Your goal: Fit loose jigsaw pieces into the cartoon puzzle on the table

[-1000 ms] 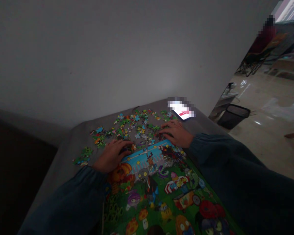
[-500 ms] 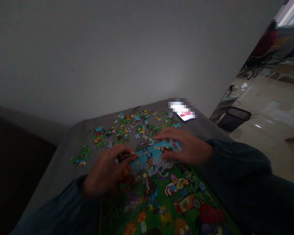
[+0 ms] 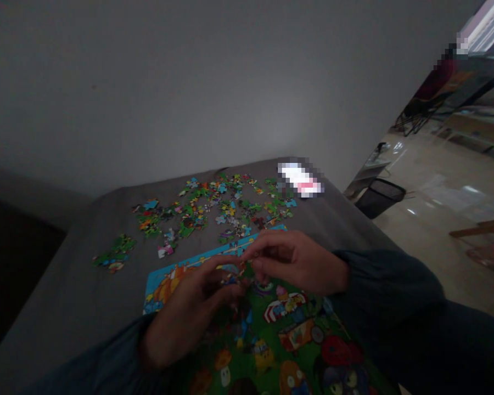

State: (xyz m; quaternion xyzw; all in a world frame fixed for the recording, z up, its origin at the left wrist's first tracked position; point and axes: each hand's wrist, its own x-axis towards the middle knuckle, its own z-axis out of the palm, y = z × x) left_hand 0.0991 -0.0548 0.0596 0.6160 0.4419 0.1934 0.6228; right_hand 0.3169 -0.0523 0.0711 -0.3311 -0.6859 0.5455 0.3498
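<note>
Cartoon-printed board (image 3: 257, 378) at lower centre, dark green below a blue top edge, orange-capped mushroom (image 3: 224, 366) included, left hand (image 3: 189, 314) and right hand (image 3: 302, 262) curled over it (I cannot tell whether they pinch anything), multicoloured jigsaw pieces (image 3: 193, 222) scattered mid-frame.

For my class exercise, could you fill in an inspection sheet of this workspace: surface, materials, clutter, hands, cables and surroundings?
Surface: grey tabletop, dimly lit.
Materials: loose puzzle pieces, spread in clusters beyond a cartoon picture.
Clutter: lit phone near the far right corner.
Hands: left hand and right hand close together over the cartoon picture; what they hold is unclear.
Cables: nothing seen for certain.
Surroundings: pale wall behind; glossy floor and dark basket to the right.
</note>
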